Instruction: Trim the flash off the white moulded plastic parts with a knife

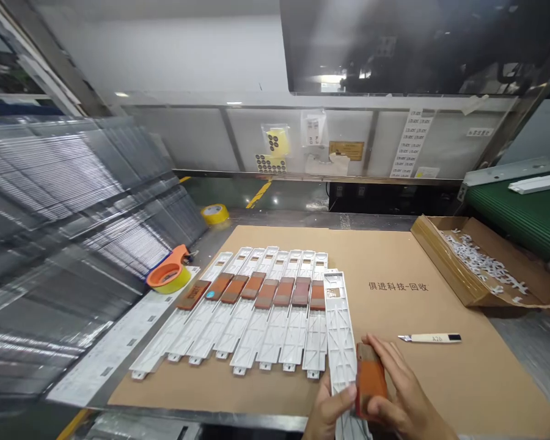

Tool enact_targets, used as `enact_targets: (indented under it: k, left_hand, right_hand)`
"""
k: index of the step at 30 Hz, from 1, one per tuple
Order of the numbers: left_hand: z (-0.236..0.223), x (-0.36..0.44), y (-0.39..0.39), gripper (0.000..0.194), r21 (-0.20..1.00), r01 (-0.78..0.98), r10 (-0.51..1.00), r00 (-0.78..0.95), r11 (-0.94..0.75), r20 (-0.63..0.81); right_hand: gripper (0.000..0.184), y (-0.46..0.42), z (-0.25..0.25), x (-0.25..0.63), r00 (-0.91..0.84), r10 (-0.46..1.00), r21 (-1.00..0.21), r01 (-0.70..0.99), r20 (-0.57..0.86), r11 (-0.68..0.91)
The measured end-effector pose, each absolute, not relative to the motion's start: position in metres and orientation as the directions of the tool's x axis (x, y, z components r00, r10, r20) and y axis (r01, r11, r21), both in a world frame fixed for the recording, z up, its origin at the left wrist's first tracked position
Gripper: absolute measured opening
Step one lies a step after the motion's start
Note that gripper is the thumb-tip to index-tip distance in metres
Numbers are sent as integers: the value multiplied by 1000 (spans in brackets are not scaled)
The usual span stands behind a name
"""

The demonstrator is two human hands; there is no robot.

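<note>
My left hand (326, 408) grips a long white ribbed plastic strip (341, 333) near its lower end, with the thumb over its edge. My right hand (402, 391) is closed round a reddish-brown block (370, 374), held on edge right beside the strip; whether the two touch, I cannot tell. To the left, several similar white strips (247, 342) lie side by side in a fanned row on the cardboard. Across each of them rests a flat reddish-brown block (264, 294); one near the left carries a small blue dot.
A utility knife (429, 338) lies on the cardboard sheet (389, 256) to the right. Behind it stands an open carton (444, 269) of small white parts. An orange tape dispenser (168, 273), a yellow tape roll (215, 214) and stacked clear trays (73, 244) are left; a green conveyor (517, 208) is right.
</note>
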State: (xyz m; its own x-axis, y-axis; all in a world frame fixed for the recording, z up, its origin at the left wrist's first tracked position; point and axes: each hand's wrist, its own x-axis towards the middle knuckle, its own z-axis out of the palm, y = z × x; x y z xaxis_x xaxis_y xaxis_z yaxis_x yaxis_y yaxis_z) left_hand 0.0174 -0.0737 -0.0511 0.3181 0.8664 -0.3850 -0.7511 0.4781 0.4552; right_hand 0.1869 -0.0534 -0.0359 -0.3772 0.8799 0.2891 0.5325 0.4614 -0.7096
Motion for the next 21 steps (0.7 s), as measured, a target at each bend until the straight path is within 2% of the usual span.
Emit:
enact_targets:
  k: [3,5,8,11,16,21]
  left_hand:
    - [-53,18,-73,57,462,-765,883,304,449,-357]
    - [-53,18,-73,55,449,-772,883,313,451,-349]
    - [-49,18,-74,56,465,-762,888,332,452,-319]
    - [-41,16,-74,59,530,-743,910,296,410,-289]
    - [-30,12,-73,60,719,-597,931,165,356,-325]
    - [-31,14,-72,65,805,-531,965,150,264,-217]
  right_hand:
    - [116,-50,-15,193,-550,800,-520,623,239,584]
    - [126,-50,-2,193,-590,787,-438,669,179,601]
    - [111,-52,14,189,-609,784,-420,684,119,596]
    - [94,-54,20,183,-592,787,-454,661,176,598]
    - [90,-53,19,168,-512,767,-428,637,386,641]
    - [84,-49,16,154,-515,724,-339,651,460,679]
